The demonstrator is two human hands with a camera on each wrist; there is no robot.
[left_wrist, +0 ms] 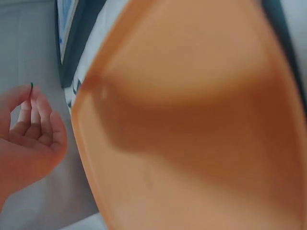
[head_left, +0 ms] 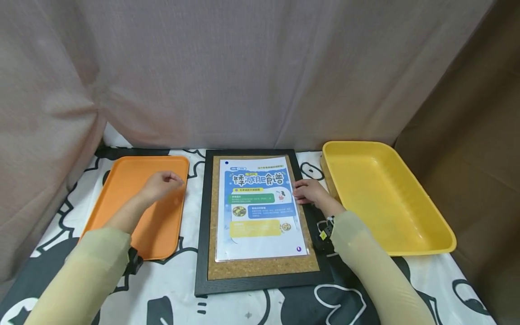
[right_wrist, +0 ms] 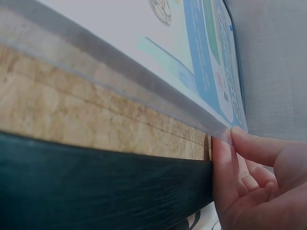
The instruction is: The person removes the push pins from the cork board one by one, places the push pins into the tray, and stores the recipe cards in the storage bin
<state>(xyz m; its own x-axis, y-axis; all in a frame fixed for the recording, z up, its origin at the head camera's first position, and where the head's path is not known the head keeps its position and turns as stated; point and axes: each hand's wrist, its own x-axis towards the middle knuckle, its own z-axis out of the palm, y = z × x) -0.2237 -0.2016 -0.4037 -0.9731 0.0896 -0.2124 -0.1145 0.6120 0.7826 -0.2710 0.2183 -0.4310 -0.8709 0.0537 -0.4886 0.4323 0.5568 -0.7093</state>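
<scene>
My left hand (head_left: 156,187) is raised over the orange tray (head_left: 134,203). Between its thumb and forefinger it pinches a small green pushpin (left_wrist: 31,85), of which only the tip shows in the left wrist view. At the right edge of the printed poster sheet (head_left: 260,243), my right hand (head_left: 310,194) pinches the clear plastic border between thumb and forefinger. The sheet lies on a cork board (head_left: 264,267) with a black frame (head_left: 264,283). A dark blue pin (head_left: 226,162) sits at the sheet's top left corner, and a purple pin (head_left: 299,248) near its bottom right.
To the right of the board stands a deep yellow tray (head_left: 440,237). A patterned black and white cloth (head_left: 239,309) covers the table. Grey-beige curtain (head_left: 243,76) hangs behind the board, with brown fabric (head_left: 479,149) along the right side.
</scene>
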